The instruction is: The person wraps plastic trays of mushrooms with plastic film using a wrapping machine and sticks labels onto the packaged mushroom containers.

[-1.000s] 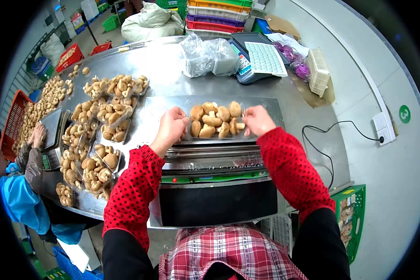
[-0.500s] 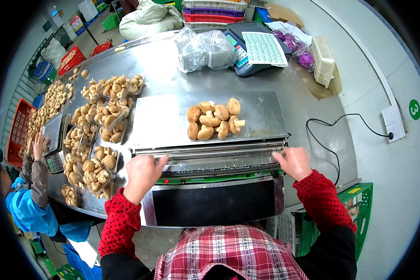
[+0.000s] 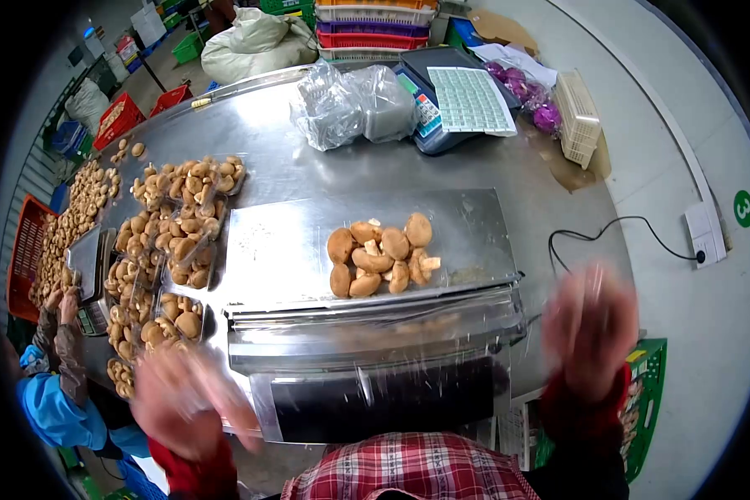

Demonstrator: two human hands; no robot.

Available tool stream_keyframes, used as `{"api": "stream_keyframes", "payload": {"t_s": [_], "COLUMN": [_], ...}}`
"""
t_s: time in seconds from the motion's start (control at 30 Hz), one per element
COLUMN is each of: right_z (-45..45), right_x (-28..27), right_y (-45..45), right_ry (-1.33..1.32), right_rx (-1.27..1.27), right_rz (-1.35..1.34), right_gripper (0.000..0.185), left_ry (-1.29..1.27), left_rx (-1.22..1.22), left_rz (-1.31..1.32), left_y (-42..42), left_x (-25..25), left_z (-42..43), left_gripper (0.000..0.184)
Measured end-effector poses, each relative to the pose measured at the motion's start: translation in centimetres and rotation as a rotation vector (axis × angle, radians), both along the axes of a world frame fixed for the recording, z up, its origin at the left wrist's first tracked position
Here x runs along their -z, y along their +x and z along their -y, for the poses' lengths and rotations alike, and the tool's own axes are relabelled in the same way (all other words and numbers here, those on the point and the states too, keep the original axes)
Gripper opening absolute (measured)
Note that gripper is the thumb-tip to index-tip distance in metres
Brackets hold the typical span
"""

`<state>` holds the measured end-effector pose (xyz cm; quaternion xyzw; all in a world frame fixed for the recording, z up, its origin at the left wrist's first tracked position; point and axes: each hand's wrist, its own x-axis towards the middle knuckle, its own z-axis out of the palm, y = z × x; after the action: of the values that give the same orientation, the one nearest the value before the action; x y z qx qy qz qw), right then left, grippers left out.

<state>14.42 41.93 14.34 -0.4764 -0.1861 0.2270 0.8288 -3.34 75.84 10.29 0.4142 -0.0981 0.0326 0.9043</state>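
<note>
A clear tray of brown mushrooms point(image 3: 377, 255) lies on the metal plate point(image 3: 467, 218) behind the film wrapping machine point(image 3: 308, 354). My left hand point(image 3: 187, 400) is in front of the machine's left end, smeared by motion. Beyond the machine's right end, my right hand point(image 3: 592, 321) is raised, also blurred. Between the two hands, clear film point(image 3: 375, 387) seems to stretch over the front of the machine. How the fingers of either hand sit is too blurred to tell.
Several filled mushroom trays point(image 3: 179, 221) stand at the left. A co-worker's hands point(image 3: 65, 302) are by a scale point(image 3: 87, 267) and loose mushrooms point(image 3: 83, 204). Bagged trays point(image 3: 354, 104) and another scale point(image 3: 450, 100) sit at the back. A black cable point(image 3: 596, 237) runs at the right.
Both my hands have moved from the mushroom tray to the machine's film edge, then outward and toward me. Clear film now spans the machine's front. The co-worker's hands have moved slightly lower.
</note>
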Motion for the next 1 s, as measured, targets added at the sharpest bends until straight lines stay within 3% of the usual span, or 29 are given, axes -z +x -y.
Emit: {"api": "stream_keyframes", "payload": {"t_s": [0.07,0.1,0.13,0.17,0.2,0.23,0.27,0.3,0.33,0.4,0.43,0.47,0.53,0.6,0.63,0.67,0.73,0.77,0.8,0.87,0.93,0.97,1.0], "right_z": [-5.9,-10.2,-11.8,-12.1,-11.7,-11.6,-11.3,-10.9,-10.2,-8.5,-7.9,-7.7,-7.4,-7.9,-7.6,-6.9,-5.2,-4.0,-3.0,-0.3,1.3,0.9,1.5], "right_x": [3.0,4.3,10.0,14.6,16.8,19.8,18.1,17.4,16.9,15.0,14.3,13.8,12.2,12.0,11.2,9.6,2.9,2.4,1.5,4.3,8.6,9.6,9.0], "right_y": [7.5,9.7,12.3,14.1,14.4,14.0,13.0,12.9,12.5,13.1,13.2,13.1,12.8,12.3,11.8,10.5,6.2,4.2,1.7,-2.8,-5.7,-6.4,-6.1], "right_ry": [0.263,0.151,-0.104,-0.257,-0.549,-0.639,-0.693,-0.68,-0.661,-0.691,-0.587,-0.582,-0.659,-0.547,-0.633,-0.717,-0.885,-0.792,-0.701,-0.648,-0.681,-0.72,-1.035], "right_rx": [0.153,0.333,0.443,0.369,0.238,0.346,0.261,0.125,-0.01,-0.217,-0.41,-0.397,-0.666,-0.661,-0.764,-0.87,-0.854,-0.868,-0.86,-0.92,-0.92,-0.893,-0.968], "right_rz": [0.056,0.079,0.333,0.169,0.184,0.532,0.584,0.554,0.52,0.575,0.42,0.421,0.42,0.685,0.618,0.551,0.576,0.629,0.851,0.741,0.539,0.58,0.149], "right_gripper": [0.025,0.025,0.022,0.024,0.023,0.024,0.022,0.021,0.021,0.02,0.028,0.028,0.04,0.047,0.047,0.047,0.05,0.054,0.056,0.058,0.06,0.06,0.059], "left_ry": [0.144,0.577,0.768,0.98,1.162,1.068,0.962,0.997,1.304,1.37,1.226,0.929,0.921,0.854,0.88,0.904,0.831,0.82,0.803,0.895,0.8,0.829,0.824], "left_rx": [-0.31,-0.568,-0.712,-0.566,-0.403,-0.515,-0.606,-0.581,-0.455,-0.355,-0.284,-0.111,-0.098,0.161,0.158,0.153,0.173,0.149,0.114,0.298,0.373,0.409,0.386], "left_rz": [0.074,0.176,-0.028,-0.412,-0.792,-0.491,-0.205,-0.212,-0.159,-0.17,-0.247,-0.403,-0.279,-0.503,-0.486,-0.467,-0.565,-0.372,-0.179,-0.328,-0.5,-0.498,-0.56], "left_y": [7.1,13.3,17.7,18.9,20.2,19.9,19.0,18.4,17.6,15.7,14.7,14.0,13.1,11.9,10.8,9.6,5.3,2.8,0.1,-4.2,-6.2,-6.3,-6.2], "left_x": [2.7,-0.4,4.8,6.9,8.6,12.2,13.8,14.9,12.2,11.4,10.3,9.8,8.9,7.7,7.8,8.1,3.0,3.3,3.8,6.0,10.0,11.4,12.2], "left_z": [-2.4,-0.4,-2.9,-2.4,-2.0,-2.1,-1.9,-2.4,-2.6,-1.5,-1.3,-1.5,-1.2,-1.1,-0.8,-0.3,2.6,4.0,5.2,5.9,8.0,8.5,8.7], "left_gripper": [0.042,0.033,0.024,0.021,0.019,0.02,0.021,0.025,0.028,0.028,0.03,0.034,0.038,0.046,0.044,0.042,0.037,0.04,0.043,0.05,0.047,0.043,0.043]}}
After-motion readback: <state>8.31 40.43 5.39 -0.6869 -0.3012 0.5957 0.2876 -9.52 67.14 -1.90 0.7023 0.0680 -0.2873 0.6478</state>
